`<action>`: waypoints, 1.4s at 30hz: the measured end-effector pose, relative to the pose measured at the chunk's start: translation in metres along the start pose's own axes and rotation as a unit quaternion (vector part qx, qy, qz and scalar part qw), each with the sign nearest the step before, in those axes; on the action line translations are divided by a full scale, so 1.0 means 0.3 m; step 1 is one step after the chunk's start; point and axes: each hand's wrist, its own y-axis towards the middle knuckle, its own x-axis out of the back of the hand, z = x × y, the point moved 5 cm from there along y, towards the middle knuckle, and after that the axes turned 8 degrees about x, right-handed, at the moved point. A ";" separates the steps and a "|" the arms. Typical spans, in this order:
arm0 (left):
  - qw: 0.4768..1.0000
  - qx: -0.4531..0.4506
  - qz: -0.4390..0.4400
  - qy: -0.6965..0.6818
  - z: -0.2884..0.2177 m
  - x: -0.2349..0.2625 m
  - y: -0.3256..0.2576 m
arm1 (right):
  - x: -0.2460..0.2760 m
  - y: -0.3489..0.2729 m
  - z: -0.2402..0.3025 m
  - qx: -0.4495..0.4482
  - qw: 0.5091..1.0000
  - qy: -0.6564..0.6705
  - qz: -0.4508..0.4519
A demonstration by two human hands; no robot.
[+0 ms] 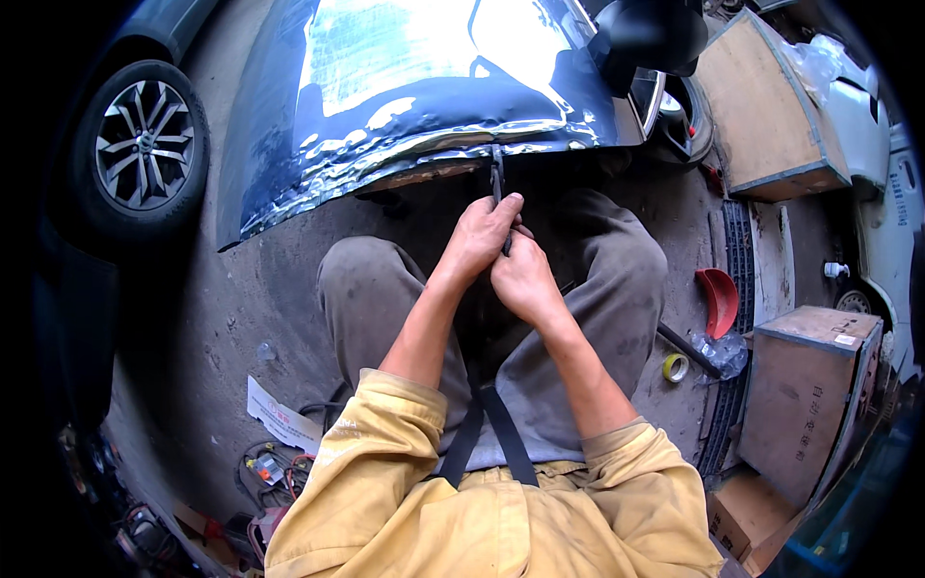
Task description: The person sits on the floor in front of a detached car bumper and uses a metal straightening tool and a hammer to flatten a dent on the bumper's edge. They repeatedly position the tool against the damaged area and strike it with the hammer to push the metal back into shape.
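A dark blue car body panel [279, 144] stretches out ahead of me, its near edge crumpled and wavy. At the middle of that edge, the jaws of a dark metal pliers-like tool [497, 171] meet the bent metal. My left hand [476, 233] is closed around the tool's handle, thumb lying along the top. Just below and to its right, my right hand [526, 277] is also closed on the handle end, the two hands touching. Most of the handle is hidden by my fingers. Both hands are between my bent knees.
A car wheel [145, 144] stands at the left. Wooden crates [809, 395] and a black ribbed strip [737, 279] are on the right. Near them lie a red curved piece [718, 301], a tape roll [675, 367] and a dark bar [686, 349]. Cables [260, 472] lie at lower left.
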 end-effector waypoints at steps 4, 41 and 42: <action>1.000 0.012 0.007 0.007 -0.033 0.017 -0.049 | -0.035 -0.011 0.015 -0.008 1.000 0.019 0.012; 0.963 -0.031 -0.147 0.222 -0.126 0.061 -0.032 | -0.030 0.102 -0.057 -0.005 0.996 0.064 0.070; 0.960 -0.029 -0.153 0.232 -0.125 0.059 -0.030 | -0.037 0.108 -0.083 0.003 0.995 0.077 0.064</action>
